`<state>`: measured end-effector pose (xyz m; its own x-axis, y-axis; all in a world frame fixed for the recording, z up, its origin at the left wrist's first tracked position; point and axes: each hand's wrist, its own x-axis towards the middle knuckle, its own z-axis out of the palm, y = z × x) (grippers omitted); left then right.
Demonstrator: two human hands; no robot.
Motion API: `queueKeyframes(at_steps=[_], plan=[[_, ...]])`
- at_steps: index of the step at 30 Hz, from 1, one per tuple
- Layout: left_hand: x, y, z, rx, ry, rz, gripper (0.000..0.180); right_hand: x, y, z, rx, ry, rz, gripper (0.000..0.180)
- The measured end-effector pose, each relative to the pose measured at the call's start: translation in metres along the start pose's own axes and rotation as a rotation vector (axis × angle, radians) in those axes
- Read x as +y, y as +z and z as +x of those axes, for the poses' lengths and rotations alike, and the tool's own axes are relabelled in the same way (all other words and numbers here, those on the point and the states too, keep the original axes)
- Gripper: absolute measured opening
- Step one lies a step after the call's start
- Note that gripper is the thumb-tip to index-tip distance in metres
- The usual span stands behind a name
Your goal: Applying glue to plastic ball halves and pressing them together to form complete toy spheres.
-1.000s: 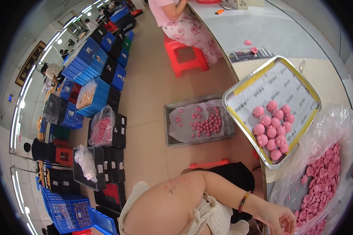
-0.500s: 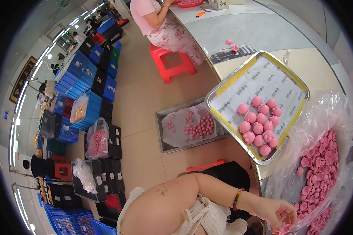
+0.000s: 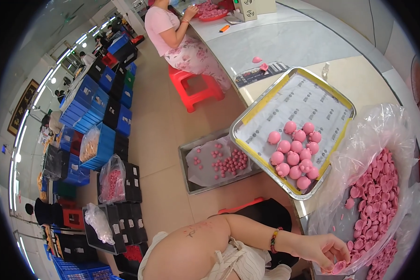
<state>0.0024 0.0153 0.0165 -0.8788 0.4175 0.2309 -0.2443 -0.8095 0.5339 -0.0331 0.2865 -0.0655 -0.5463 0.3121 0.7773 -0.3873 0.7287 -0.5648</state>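
- Pink cup-shaped piece [image 3: 339, 267], hollow, pinched at the nearly closed fingertips of the left hand [image 3: 329, 252].
- The right hand is out of my sight, so I can't tell what it holds.
- At one o'clock from the left hand, similar pink cups [image 3: 378, 200] lie heaped in a clear plastic bag [image 3: 391, 125].
- Toward eleven, a metal tray [image 3: 266, 99] on the surface [image 3: 371, 79] carries round pink balls [image 3: 293, 158].
- At ten, a grey metal bin [image 3: 219, 186] holds smaller-looking balls [image 3: 233, 163].
- Farther off at eleven, someone in a pink top [image 3: 159, 32] sits on a red stool [image 3: 198, 96].
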Motion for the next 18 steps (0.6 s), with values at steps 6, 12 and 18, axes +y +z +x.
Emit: queueKeyframes(at_steps=[6, 12, 18], plan=[[-0.003, -0.001, 0.001, 0.058, 0.042, 0.04, 0.043, -0.032, 0.007, 0.009, 0.024, -0.011, 0.027, 0.045], [-0.006, -0.006, 0.002, 0.086, 0.083, 0.078, 0.042, -0.083, 0.016, 0.02, -0.186, -0.319, -0.098, 0.045], [-0.006, -0.005, 0.006, 0.053, 0.089, 0.086, 0.042, -0.098, 0.018, 0.018, -0.116, 0.586, 1.204, 0.051]])
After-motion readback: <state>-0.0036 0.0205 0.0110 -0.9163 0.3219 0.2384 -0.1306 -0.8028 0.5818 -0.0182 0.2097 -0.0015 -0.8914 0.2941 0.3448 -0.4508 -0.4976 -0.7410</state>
